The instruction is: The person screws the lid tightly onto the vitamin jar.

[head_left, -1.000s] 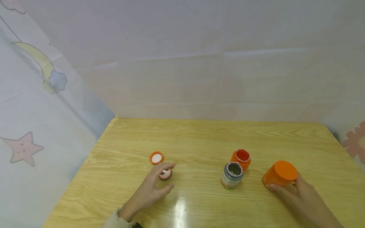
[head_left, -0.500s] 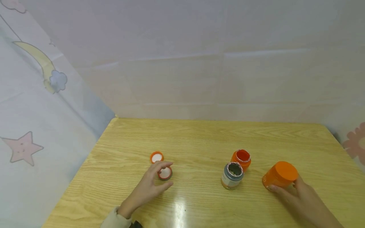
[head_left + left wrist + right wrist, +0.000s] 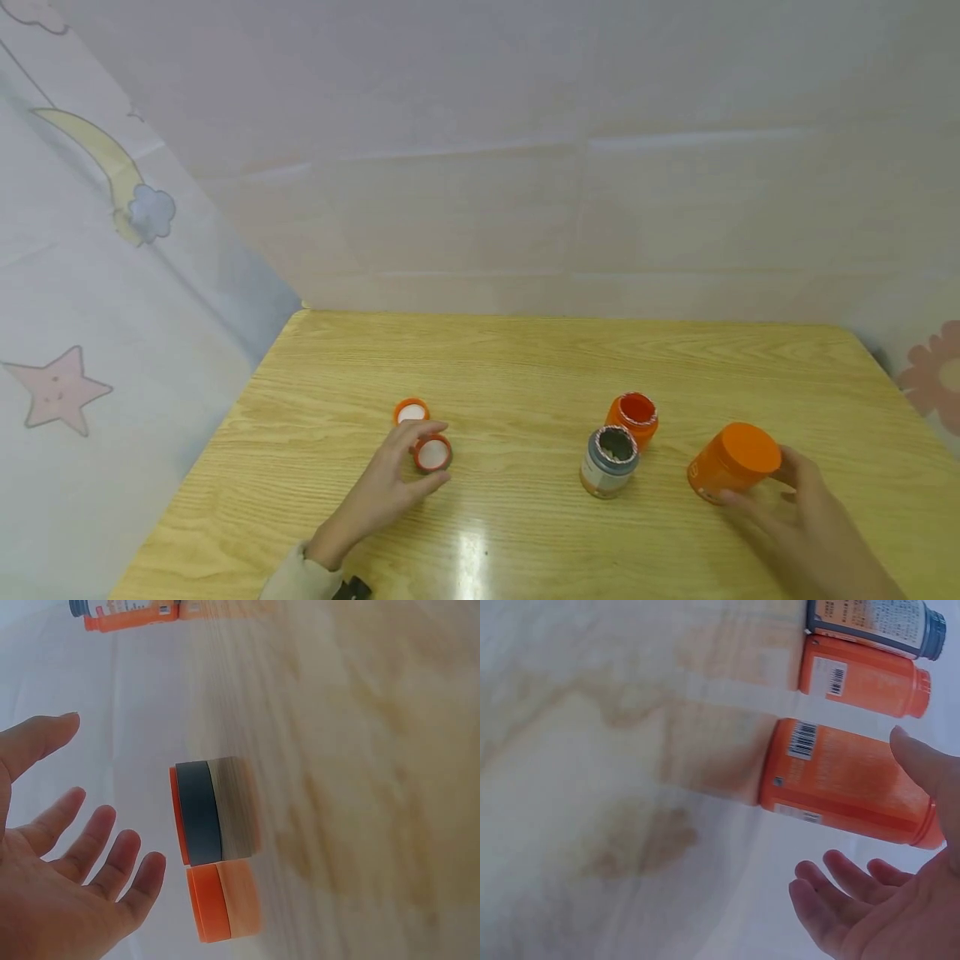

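A capped orange jar [image 3: 733,465] stands upright on the wooden table at the right. My right hand [image 3: 806,521] is spread beside it; in the right wrist view the fingers [image 3: 829,896] are apart from the jar and the thumb overlaps its lid end. Over at the left, my left hand [image 3: 386,483] hovers with thumb and fingers parted around a dark grey lid with a red inner rim [image 3: 432,455], which lies upturned. Behind that lid is an orange lid [image 3: 412,410], also upturned and partly covered by the fingers. In the left wrist view the hand is apart from both lids.
Two uncapped jars stand close together between the hands: a grey-blue jar with a pale label [image 3: 609,467] in front and an orange jar [image 3: 633,417] behind it. Printed cloth [image 3: 465,217] hangs behind the table [image 3: 525,358].
My right hand has loosened from the capped orange jar and drawn slightly right, leaving the jar standing. My left hand has shifted a little left, uncovering more of the dark grey lid.
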Motion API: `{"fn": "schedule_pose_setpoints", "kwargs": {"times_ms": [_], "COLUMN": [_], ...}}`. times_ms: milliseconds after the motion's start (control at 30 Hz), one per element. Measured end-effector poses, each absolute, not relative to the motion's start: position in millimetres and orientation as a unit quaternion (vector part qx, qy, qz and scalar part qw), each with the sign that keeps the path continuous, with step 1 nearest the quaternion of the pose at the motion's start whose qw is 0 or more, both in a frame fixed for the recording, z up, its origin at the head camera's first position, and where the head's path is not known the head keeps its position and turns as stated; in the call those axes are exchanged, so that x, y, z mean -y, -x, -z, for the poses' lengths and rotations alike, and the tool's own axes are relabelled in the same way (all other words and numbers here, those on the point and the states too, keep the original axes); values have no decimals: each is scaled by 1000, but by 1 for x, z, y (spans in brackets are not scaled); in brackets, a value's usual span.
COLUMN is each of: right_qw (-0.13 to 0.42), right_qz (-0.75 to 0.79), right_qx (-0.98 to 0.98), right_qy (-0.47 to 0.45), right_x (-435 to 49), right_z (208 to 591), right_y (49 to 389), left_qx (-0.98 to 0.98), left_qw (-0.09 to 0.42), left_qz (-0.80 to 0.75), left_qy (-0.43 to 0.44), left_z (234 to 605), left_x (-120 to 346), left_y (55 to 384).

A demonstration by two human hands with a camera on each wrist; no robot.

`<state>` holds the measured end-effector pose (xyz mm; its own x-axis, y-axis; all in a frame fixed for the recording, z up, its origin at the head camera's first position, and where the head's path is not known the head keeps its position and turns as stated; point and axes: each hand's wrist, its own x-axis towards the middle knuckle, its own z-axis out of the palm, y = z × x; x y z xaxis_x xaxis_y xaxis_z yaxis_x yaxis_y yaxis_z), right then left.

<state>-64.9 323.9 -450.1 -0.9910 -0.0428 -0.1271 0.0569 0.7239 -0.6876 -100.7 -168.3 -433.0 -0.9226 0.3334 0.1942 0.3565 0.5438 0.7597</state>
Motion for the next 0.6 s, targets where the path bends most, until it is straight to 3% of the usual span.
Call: {"fn": "schedule_pose_setpoints", "kwargs": {"times_ms": [233,600], "right_qw": [-77,-91], "right_qz": [358,365], "right_qx": [-930,-926], "right_qy": [13,24], "right_x": [-306,-298], "right_z": [436,413], "right_y": [54,53], "left_qx": [887,897], "left_qw": [13,-7], "left_qz": [428,415], "left_qy": [175,152], "left_z": [434,434], "left_x": [170,175], "left_y": [102,104]}}
